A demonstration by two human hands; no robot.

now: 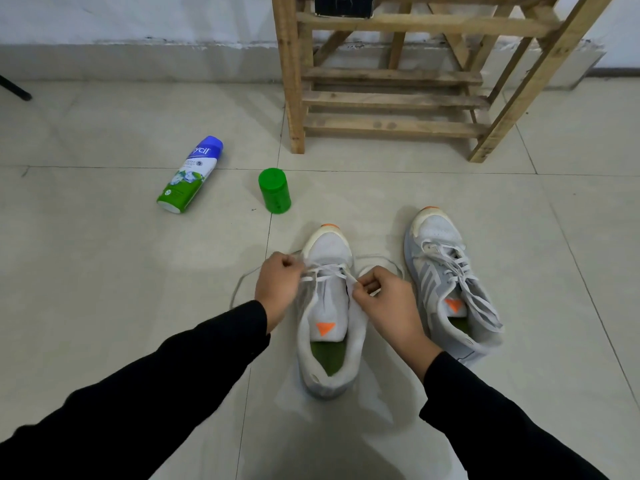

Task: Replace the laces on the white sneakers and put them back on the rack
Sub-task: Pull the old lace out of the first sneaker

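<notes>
Two white sneakers stand on the tiled floor with their toes pointing away from me. The left sneaker (pixel 329 306) has a white lace (pixel 323 271) threaded through only its front eyelets. My left hand (pixel 278 284) grips the lace at the shoe's left side. My right hand (pixel 382 296) pinches the lace at the shoe's right eyelets. Loose lace ends trail on the floor on both sides. The right sneaker (pixel 450 282) stands fully laced beside my right hand. The wooden rack (pixel 391 77) stands at the far side, against the wall.
A spray can (pixel 190 174) with a blue top lies on its side at the left. A green cap (pixel 274 190) stands near it. A dark object (pixel 344 5) sits on the rack's upper shelf. A black leg (pixel 15 88) shows at the far left edge.
</notes>
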